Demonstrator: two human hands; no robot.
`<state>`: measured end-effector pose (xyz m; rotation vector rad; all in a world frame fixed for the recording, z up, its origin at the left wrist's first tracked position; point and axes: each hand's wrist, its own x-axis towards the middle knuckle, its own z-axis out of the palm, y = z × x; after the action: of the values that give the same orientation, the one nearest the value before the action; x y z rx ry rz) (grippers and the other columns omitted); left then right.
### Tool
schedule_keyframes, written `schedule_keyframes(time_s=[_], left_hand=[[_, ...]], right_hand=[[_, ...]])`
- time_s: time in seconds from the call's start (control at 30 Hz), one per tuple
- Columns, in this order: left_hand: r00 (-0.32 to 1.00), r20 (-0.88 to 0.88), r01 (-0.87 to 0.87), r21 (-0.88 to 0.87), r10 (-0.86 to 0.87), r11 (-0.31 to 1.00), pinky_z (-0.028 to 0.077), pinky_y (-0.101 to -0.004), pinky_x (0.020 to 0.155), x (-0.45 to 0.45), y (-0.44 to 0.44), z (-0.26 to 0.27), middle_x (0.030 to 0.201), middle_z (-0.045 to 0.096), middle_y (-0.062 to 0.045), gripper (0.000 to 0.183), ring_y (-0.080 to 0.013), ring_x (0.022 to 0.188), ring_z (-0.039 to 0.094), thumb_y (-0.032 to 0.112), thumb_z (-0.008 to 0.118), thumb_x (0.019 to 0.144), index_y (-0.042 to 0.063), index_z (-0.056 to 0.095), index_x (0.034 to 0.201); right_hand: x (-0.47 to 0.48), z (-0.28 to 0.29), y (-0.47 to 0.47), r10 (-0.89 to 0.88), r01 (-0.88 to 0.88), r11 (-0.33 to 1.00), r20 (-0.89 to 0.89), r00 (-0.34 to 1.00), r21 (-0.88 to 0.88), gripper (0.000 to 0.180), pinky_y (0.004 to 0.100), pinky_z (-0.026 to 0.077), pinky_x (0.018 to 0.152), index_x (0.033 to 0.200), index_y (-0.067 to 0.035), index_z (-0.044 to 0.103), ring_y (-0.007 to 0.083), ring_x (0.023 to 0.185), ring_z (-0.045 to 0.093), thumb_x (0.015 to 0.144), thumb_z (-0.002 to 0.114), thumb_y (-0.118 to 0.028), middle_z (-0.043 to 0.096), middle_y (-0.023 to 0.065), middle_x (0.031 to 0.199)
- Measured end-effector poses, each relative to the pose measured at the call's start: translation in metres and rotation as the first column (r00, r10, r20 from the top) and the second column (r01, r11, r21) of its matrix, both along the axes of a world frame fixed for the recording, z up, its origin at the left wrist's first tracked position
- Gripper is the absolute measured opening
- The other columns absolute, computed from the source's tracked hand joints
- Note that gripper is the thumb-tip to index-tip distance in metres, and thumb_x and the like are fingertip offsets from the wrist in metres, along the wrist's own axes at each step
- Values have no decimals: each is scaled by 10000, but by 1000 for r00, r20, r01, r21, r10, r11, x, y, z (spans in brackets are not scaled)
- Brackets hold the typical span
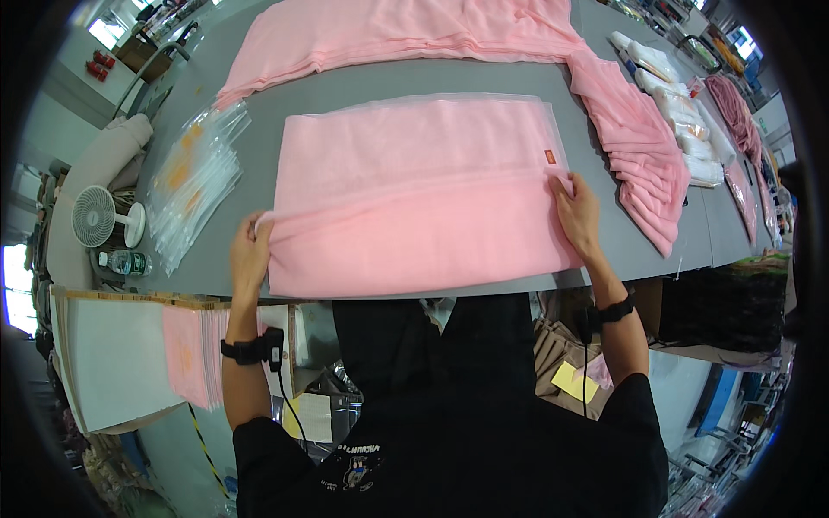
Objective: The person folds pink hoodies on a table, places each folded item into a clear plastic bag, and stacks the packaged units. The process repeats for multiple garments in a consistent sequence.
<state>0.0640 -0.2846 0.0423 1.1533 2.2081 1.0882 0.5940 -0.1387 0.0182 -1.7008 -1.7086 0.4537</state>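
Observation:
Before me on the grey table (414, 81) lies a folded pink cloth (414, 233), with a lighter pink layer and a clear plastic edge behind its front fold. A small red tag shows near its right side (550, 157). My left hand (251, 249) pinches the left end of the fold's edge between thumb and fingers. At the right end of the same edge, my right hand (576, 210) grips the cloth. A larger spread of pink fabric (414, 29) lies across the far side, and a pleated pink pile (638, 149) reaches down the right.
Clear plastic bags (194, 184) are stacked at the left, beside a small white fan (97, 217) and a plastic bottle (126, 262). White packaged bundles (686, 116) lie at the far right. Below the table's left edge, a box (116, 356) holds pink packets (194, 356).

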Motion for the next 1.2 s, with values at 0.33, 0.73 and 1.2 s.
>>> schedule_keyframes(time_s=[0.33,0.73,1.2], left_hand=[[721,-512,573,61,-467,817,536,-379,927,-7,-78,-5,1250,698,-157,415,-333,1128,647,-5,849,718,15,759,1122],[999,-17,47,545,-45,837,518,-325,920,-9,-47,-4,1081,661,-123,240,-169,985,646,145,648,1044,-20,576,1203],[623,-563,724,151,-543,673,401,-485,1145,118,117,-18,1413,608,-159,423,-360,1334,537,256,685,950,142,663,1357]], right_hand=[[54,33,-80,549,-559,829,189,814,-5,351,398,520,910,1133,-65,738,299,1055,636,794,828,-58,697,103,1160],[18,28,2,193,-141,924,-115,974,356,133,272,504,835,1147,8,595,141,904,616,1034,597,-63,613,79,952],[3,2,40,6,-32,999,591,807,33,638,454,488,951,1275,17,621,361,1114,618,917,739,-498,676,170,1121]])
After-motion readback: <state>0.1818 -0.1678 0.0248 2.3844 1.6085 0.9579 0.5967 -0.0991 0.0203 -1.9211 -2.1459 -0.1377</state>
